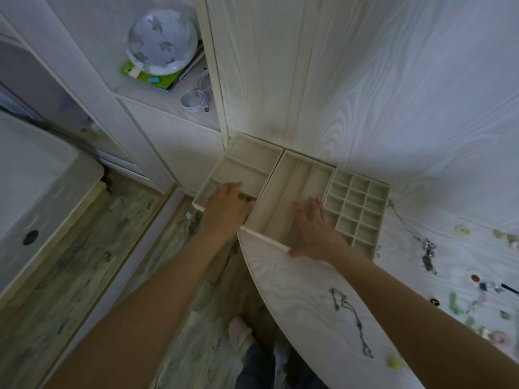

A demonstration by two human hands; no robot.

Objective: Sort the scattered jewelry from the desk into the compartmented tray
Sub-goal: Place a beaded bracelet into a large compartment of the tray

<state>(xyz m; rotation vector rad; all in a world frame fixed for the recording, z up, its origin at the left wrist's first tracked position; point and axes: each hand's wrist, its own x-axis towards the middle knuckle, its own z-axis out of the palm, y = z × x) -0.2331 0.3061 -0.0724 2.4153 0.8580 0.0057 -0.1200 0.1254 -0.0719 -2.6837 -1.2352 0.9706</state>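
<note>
Your left hand (227, 206) curls over the near edge of the left tray (241, 167), which juts past the bench (309, 290) edge; it seems to grip the rim, though blur hides the fingers. Your right hand (314, 228) lies flat and spread in the middle tray (283, 192), thumb at its near rim. The grid tray (359, 203) sits just beside it. A chain (351, 318) lies near your right forearm; more jewelry (477, 284) is scattered to the right
</note>
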